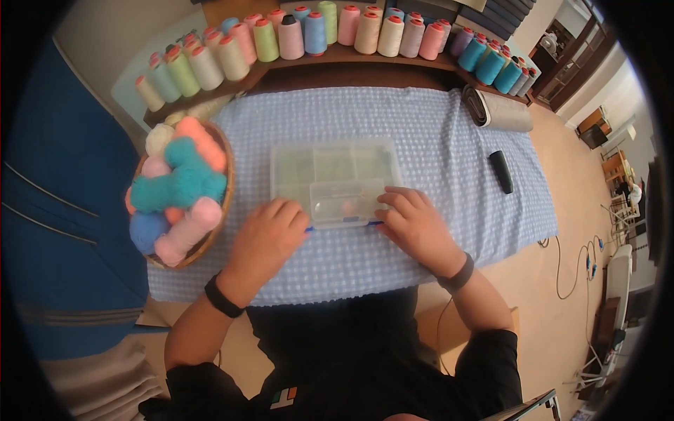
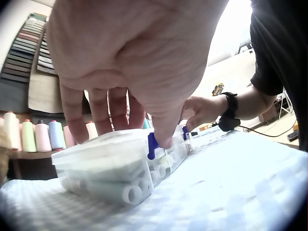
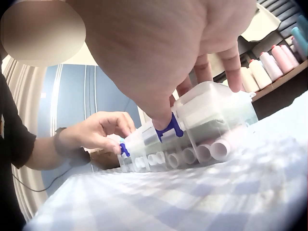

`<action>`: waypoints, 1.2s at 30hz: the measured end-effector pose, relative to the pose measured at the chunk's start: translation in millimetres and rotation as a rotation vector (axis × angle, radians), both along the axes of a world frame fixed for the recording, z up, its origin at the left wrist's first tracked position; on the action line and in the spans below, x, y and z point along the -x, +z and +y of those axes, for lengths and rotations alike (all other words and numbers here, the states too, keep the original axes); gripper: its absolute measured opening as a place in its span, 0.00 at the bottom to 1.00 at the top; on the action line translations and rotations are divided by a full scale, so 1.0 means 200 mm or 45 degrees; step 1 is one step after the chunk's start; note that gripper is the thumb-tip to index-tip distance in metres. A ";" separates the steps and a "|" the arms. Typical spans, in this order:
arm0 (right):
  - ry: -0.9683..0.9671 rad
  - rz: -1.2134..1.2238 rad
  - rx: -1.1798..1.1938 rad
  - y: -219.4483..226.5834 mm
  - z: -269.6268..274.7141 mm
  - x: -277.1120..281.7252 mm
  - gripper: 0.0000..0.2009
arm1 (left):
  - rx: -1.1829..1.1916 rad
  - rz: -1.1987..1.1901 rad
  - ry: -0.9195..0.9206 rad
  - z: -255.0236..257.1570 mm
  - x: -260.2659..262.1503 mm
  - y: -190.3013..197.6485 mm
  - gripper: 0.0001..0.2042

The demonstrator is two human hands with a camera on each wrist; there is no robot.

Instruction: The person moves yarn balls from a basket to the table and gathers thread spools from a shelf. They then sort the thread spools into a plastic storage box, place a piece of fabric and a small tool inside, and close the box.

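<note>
A clear plastic storage box (image 1: 335, 145) with a lid lies on the checked cloth in front of the person. At its front left corner, the left hand (image 1: 270, 231) has its fingers over the lid and its thumb at a blue latch (image 2: 152, 146). The right hand (image 1: 420, 228) holds the front right corner likewise, thumb against another blue latch (image 3: 169, 127). Through the front wall, several round tube ends (image 3: 204, 152) show inside. A smaller clear compartment (image 1: 330, 203) appears at the box's front middle in the head view.
An oval basket (image 1: 226, 175) of colourful yarn stands at the left. A dark elongated object (image 1: 500, 172) and a rolled grey fabric (image 1: 507, 116) lie at the right. Thread cones (image 1: 316, 35) line a raised shelf (image 1: 281, 63) behind the checked cloth (image 1: 449, 161).
</note>
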State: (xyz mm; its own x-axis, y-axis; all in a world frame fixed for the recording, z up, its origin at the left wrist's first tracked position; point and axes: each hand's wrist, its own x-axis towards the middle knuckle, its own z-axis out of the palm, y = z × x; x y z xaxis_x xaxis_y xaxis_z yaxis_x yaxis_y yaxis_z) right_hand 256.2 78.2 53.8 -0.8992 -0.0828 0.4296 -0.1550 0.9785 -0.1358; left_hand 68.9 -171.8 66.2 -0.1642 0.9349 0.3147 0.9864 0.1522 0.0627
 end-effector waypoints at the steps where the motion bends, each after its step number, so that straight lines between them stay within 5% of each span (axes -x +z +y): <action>1: -0.001 -0.003 -0.002 0.00 0.01 0.00 0.12 | -0.002 0.000 -0.008 0.01 0.01 0.00 0.16; 23: -0.003 0.056 0.201 -0.02 0.02 0.01 0.12 | -0.070 -0.086 0.073 -0.02 -0.01 -0.01 0.11; 28: 0.063 -0.028 0.179 0.03 0.03 -0.06 0.22 | -0.077 -0.234 0.078 -0.11 -0.06 0.03 0.19; 36: -0.413 0.002 0.531 -0.16 -0.06 -0.22 0.41 | -0.169 -0.541 0.412 -0.32 -0.20 -0.18 0.40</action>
State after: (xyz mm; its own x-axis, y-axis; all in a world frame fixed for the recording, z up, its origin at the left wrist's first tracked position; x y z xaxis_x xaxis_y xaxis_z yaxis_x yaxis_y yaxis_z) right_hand 300.3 66.8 22.8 -0.8497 0.3776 0.3680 0.1461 0.8392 -0.5238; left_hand 109.7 -236.0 31.1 -0.5750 0.7723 0.2701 0.7743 0.4070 0.4846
